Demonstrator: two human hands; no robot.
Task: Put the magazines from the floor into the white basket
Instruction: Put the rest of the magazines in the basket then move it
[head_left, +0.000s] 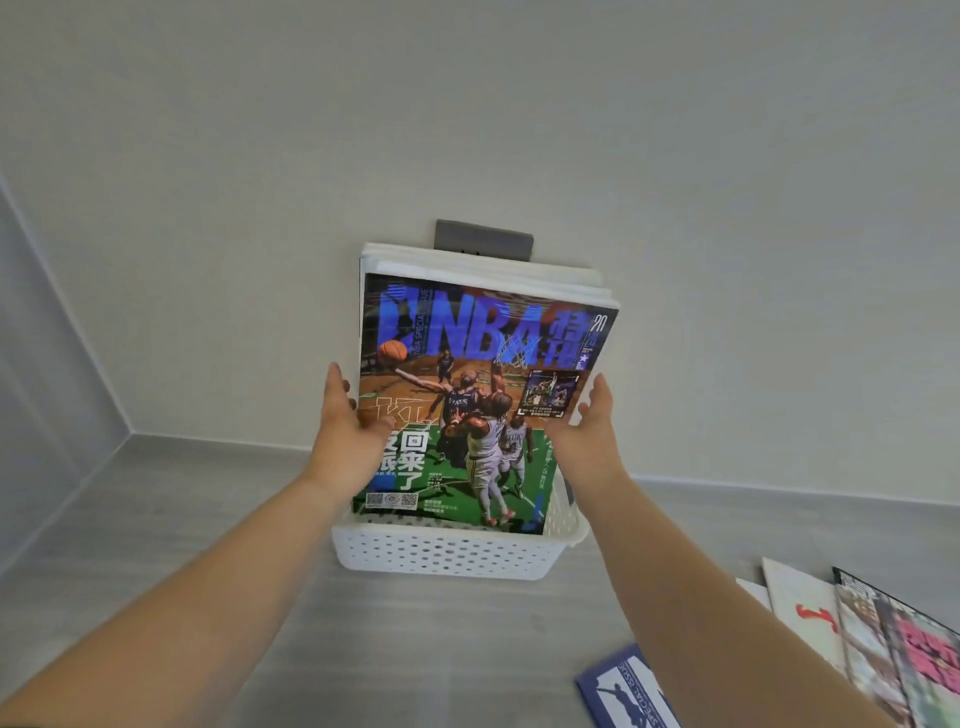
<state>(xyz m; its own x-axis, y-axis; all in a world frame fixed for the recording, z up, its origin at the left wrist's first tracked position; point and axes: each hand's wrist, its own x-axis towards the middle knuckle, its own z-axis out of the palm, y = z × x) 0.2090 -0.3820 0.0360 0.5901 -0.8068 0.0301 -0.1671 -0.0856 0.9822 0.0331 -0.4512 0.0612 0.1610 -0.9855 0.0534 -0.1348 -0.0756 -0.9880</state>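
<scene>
While both our arms reach forward, our left hand and right hand flank the NBA magazine, fingers spread, palms against its side edges rather than gripping. It stands upright in the white basket, long axis vertical, cover toward us, leaning on other magazines behind. More magazines lie right of the basket.

Plain off-white wall, grey outlet plate low down. Pale grey wood-look floor, grey baseboard. Soft even light.
</scene>
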